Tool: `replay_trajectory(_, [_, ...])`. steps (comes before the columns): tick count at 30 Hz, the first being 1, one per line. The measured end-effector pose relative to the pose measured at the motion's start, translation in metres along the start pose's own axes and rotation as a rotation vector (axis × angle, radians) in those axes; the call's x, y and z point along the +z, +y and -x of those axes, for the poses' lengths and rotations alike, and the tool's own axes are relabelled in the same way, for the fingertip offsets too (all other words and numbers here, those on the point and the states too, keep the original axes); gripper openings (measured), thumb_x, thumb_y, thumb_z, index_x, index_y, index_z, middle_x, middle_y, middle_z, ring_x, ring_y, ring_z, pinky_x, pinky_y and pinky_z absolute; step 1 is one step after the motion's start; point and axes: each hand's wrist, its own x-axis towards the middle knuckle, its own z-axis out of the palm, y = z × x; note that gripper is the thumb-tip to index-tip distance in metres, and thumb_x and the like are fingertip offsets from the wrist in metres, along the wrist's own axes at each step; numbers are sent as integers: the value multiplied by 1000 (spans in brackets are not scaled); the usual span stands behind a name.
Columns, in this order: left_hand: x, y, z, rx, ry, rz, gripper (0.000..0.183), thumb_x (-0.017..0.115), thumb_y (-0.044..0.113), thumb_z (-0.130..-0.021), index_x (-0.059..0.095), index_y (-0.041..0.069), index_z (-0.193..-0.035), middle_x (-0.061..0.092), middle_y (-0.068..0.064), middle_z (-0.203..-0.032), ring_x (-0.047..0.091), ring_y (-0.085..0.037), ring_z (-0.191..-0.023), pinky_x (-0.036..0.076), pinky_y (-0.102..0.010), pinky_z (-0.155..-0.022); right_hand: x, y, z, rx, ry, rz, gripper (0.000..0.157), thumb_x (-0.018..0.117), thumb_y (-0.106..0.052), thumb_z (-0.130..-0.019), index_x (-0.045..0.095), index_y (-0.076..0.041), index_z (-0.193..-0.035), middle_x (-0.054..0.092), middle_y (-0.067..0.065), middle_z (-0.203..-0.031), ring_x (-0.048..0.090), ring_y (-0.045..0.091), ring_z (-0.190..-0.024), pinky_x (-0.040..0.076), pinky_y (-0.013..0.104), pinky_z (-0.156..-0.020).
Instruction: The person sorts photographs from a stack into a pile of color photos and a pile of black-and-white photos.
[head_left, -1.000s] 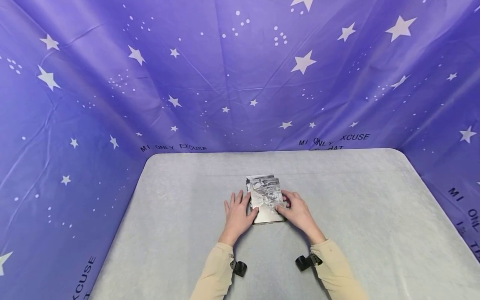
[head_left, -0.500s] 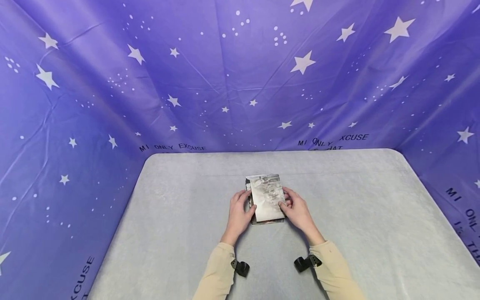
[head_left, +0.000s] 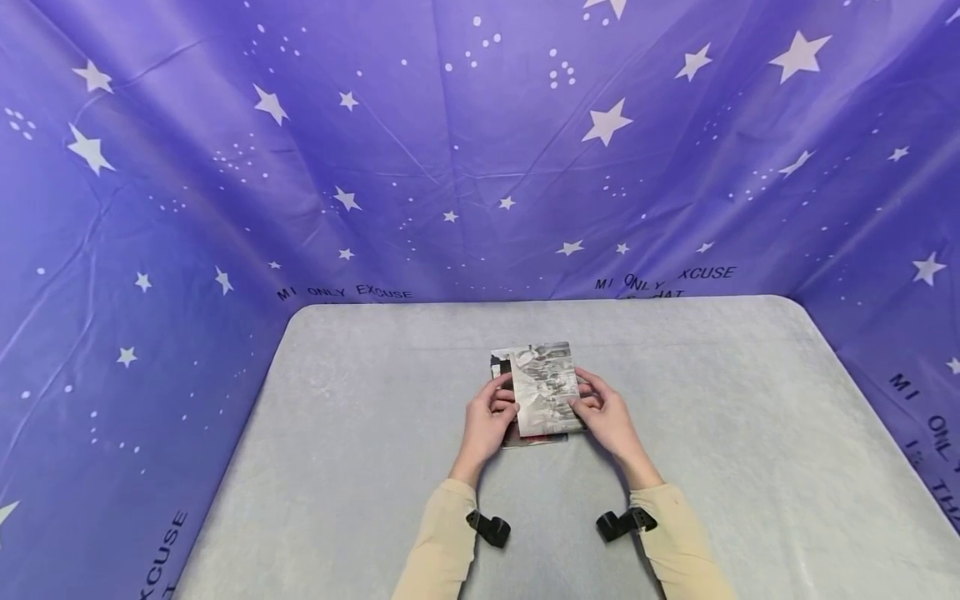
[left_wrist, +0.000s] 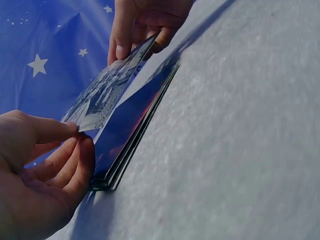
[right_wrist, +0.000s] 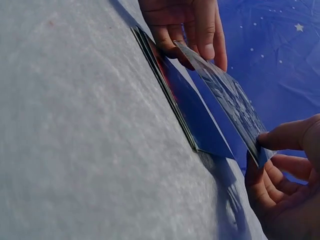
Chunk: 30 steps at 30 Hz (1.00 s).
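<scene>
A black-and-white photo card (head_left: 547, 387) is held just above a small stack of cards (head_left: 504, 367), which lies on the table. My left hand (head_left: 486, 425) pinches its left edge, thumb on top and fingers beneath. At the right edge my right hand (head_left: 606, 417) pinches it the same way. In the left wrist view a gap shows between the lifted photo card (left_wrist: 105, 95) and the stack (left_wrist: 125, 122), whose top card is dark with a red patch. The right wrist view shows the stack (right_wrist: 185, 105) lying flat under the tilted card (right_wrist: 225, 95).
A pale grey cloth covers the table (head_left: 360, 433). Behind and at both sides hangs a purple curtain (head_left: 405, 167) with white stars and printed letters. Black wrist-worn devices sit on both beige sleeves (head_left: 442, 533).
The top photo card has risen off the stack and shifted right and slightly away from me. Both hands moved with it; more of the card below shows at the left and front.
</scene>
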Motion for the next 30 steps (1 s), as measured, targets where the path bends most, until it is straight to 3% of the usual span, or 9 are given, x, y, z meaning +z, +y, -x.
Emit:
replay_trajectory(5, [3, 26, 4, -30, -30, 75, 46, 58, -18, -82, 51, -13, -128, 62, -33, -93, 63, -44, -81, 53, -23, -66, -6, 19, -4, -8, 16, -120, 57, 60, 12, -87, 39, 11, -140, 53, 30, -106, 58, 5, -70, 45, 15, -63])
replay_trajectory(9, [7, 36, 5, -47, -34, 123, 46, 57, -19, -82, 50, -14, -128, 61, -36, -94, 62, -47, -84, 54, -26, -68, -10, 34, -6, -7, 55, -124, 58, 63, 8, -87, 43, 3, -141, 54, 26, -108, 61, 6, -72, 46, 16, -64])
replay_trajectory(15, [20, 36, 5, -37, -8, 164, 46, 57, -19, -82, 53, -12, -127, 61, -35, -94, 63, -44, -83, 52, -20, -66, -17, 40, -2, -11, 81, -96, 50, 63, 6, -88, 48, 2, -135, 54, 24, -108, 62, 6, -74, 46, 18, -65])
replay_trajectory(23, [40, 33, 2, -36, -39, 237, 44, 57, -18, -82, 54, -12, -126, 61, -35, -93, 63, -23, -75, 55, -26, -66, -34, 46, 3, 11, 134, -87, 48, 62, 5, -89, 50, 3, -135, 54, 23, -109, 59, 3, -70, 44, 17, -61])
replay_trajectory(30, [60, 21, -2, -32, -90, 247, 45, 57, -20, -82, 53, -12, -127, 60, -34, -92, 63, -34, -77, 57, -39, -68, -49, 51, 9, 22, 168, -43, 47, 62, 4, -89, 50, 4, -135, 55, 20, -107, 58, 2, -73, 44, 17, -61])
